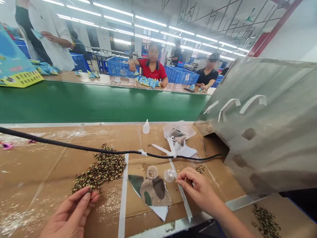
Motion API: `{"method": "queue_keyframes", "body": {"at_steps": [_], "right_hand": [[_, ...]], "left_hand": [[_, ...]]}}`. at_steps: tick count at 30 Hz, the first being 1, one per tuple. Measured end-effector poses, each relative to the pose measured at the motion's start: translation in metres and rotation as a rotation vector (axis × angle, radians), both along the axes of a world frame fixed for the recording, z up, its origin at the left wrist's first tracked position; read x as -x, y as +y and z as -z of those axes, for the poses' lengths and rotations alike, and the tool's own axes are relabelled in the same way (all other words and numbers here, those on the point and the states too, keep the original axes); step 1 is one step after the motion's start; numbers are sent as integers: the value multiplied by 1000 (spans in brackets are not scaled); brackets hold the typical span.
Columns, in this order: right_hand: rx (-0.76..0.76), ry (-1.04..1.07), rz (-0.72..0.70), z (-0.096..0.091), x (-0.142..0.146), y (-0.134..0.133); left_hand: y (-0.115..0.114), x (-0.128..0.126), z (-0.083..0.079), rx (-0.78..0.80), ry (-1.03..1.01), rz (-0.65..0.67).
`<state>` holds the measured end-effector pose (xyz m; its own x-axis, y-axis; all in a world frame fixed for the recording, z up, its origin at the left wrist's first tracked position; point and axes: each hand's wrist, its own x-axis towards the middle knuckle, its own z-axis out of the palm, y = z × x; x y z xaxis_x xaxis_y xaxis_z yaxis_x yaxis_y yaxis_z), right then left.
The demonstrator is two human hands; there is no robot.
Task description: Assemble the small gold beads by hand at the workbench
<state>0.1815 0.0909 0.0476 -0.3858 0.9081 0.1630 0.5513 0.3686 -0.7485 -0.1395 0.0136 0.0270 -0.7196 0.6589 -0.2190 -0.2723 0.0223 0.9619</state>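
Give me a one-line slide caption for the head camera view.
Head view: right hand pinches something tiny above a cardboard-covered bench, left hand just below a heap of small speckled beads.

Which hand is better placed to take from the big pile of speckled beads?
Probably the left hand: it sits at the edge of the speckled beads, while the right hand is farther off, pinched beside a clear cup.
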Motion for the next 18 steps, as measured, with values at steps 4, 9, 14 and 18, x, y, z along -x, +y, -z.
{"method": "queue_keyframes", "body": {"at_steps": [4, 9, 14, 18], "right_hand": [[-8, -7, 3, 0, 0, -1], [-6, -16, 12, -1, 0, -2], [-9, -19, 13, -1, -1, -2], [-6, -8, 10, 0, -2, -2]], "left_hand": [[4, -14, -13, 37, -205, 22], [6, -18, -7, 48, -193, 32], [8, -21, -5, 74, -163, 48], [8, -22, -11, 85, -170, 43]]}}
